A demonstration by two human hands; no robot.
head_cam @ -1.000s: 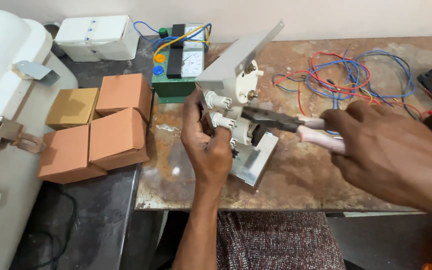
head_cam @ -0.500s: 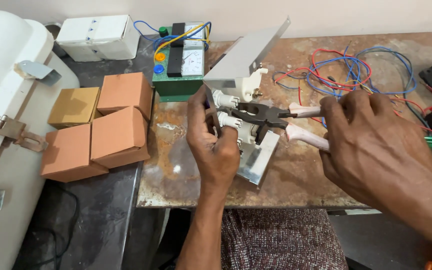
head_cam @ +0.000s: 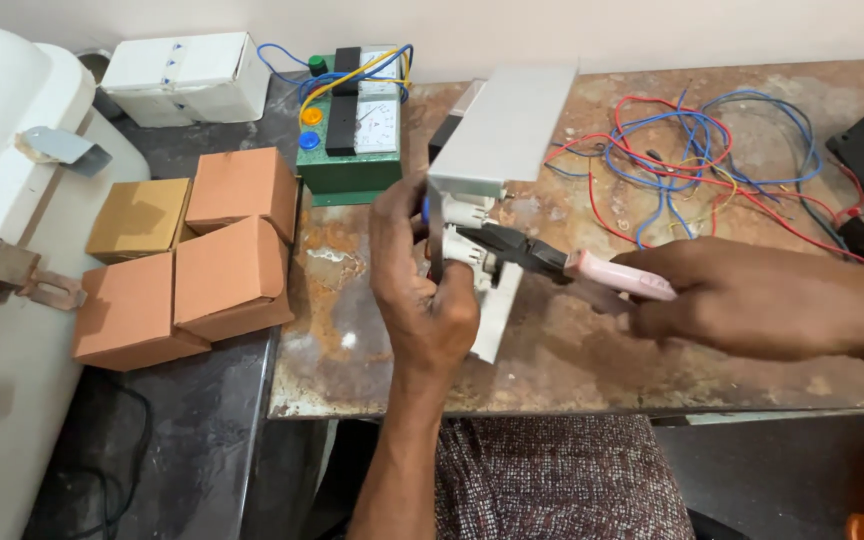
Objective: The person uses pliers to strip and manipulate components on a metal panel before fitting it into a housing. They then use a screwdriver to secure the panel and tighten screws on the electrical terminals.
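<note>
My left hand (head_cam: 420, 290) grips the left side of a white switch box assembly (head_cam: 499, 140) that stands on the rusty worktop (head_cam: 572, 350), its flat grey-white cover tilted up toward the back. My right hand (head_cam: 742, 298) is closed on pink-handled pliers (head_cam: 562, 265). The dark jaws of the pliers reach into the white fittings at the front of the box, just right of my left fingers. What the jaws bite on is too small to tell.
Several small brown cardboard boxes (head_cam: 202, 250) lie at the left. A green meter unit (head_cam: 352, 130) with yellow and blue wires stands behind the box. Tangled red and blue wires (head_cam: 692, 160) spread at the back right. A white case (head_cam: 12, 200) fills the far left.
The switch box has been turned more upright and toward me, with the cover now facing up. My right hand has drawn back to the right while the pliers stay at the fittings.
</note>
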